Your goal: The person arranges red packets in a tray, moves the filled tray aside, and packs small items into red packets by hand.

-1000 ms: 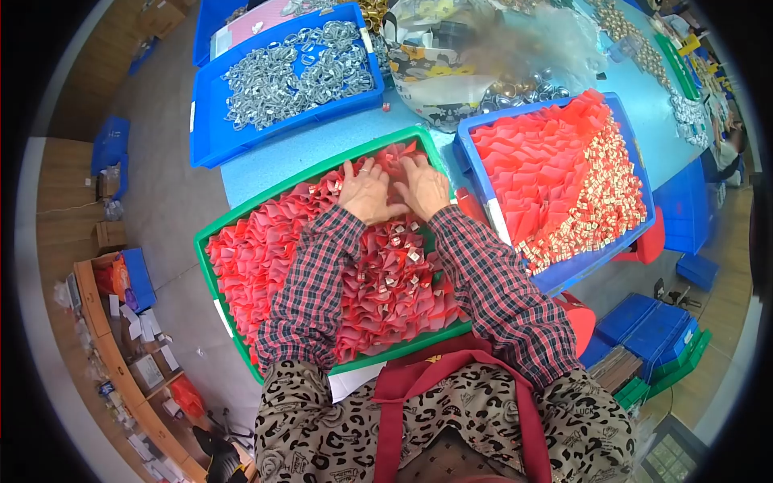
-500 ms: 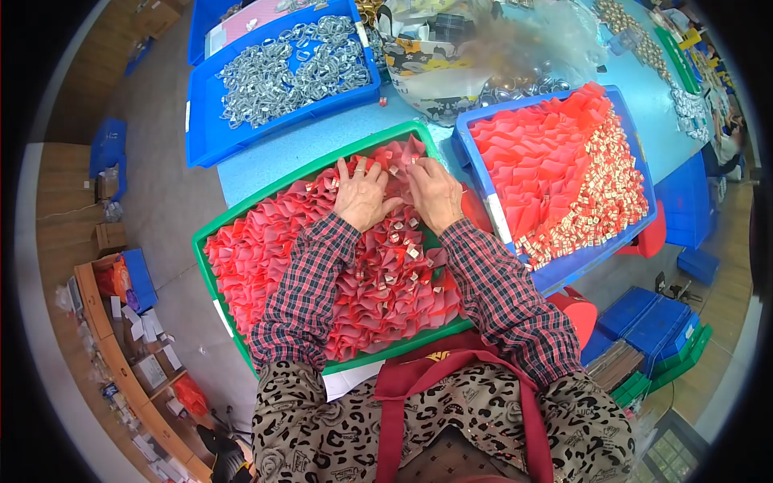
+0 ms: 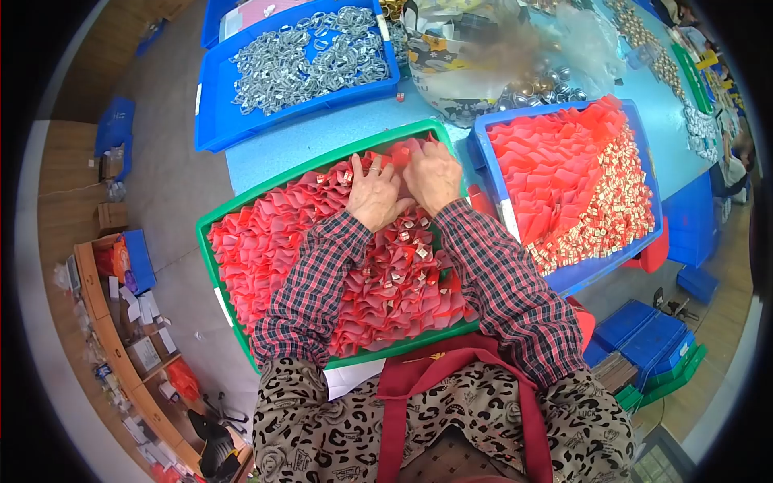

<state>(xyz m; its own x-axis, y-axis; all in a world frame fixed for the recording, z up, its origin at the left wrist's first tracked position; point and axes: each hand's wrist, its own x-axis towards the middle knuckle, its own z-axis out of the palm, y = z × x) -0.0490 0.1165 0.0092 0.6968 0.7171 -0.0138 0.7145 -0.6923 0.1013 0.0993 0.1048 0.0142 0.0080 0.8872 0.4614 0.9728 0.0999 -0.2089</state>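
Head view shows a person in plaid sleeves working with both hands inside a green tray (image 3: 266, 193) filled with rows of red ruffled pieces (image 3: 258, 249), some with small pale tags (image 3: 421, 252) among them. The left hand (image 3: 374, 197), a ring on one finger, lies palm down over the pieces near the tray's far side, its fingers a little spread and their tips among the red folds. The right hand (image 3: 433, 177) is just beside it, near the tray's far right corner, its fingers bent down onto red material; whether they pinch a piece cannot be told, since the back of the hand hides the fingertips. To the right, near the green tray, a blue tray (image 3: 503, 173) holds more red ruffled material on one side and a heap of small pale-and-red bits (image 3: 604, 217) on the other. Farther off to the left, another blue container (image 3: 213, 109) holds many silvery loops (image 3: 314, 60). Between these two, toward the back of the light blue table (image 3: 282, 141), sits a patterned bag (image 3: 443, 68), with round metallic items (image 3: 543, 88) close to its right side. A shelf unit (image 3: 113, 338) stands on the left side of the room, and stacked blue bins (image 3: 648, 330) stand on the right, with green ones (image 3: 676, 378) next to them
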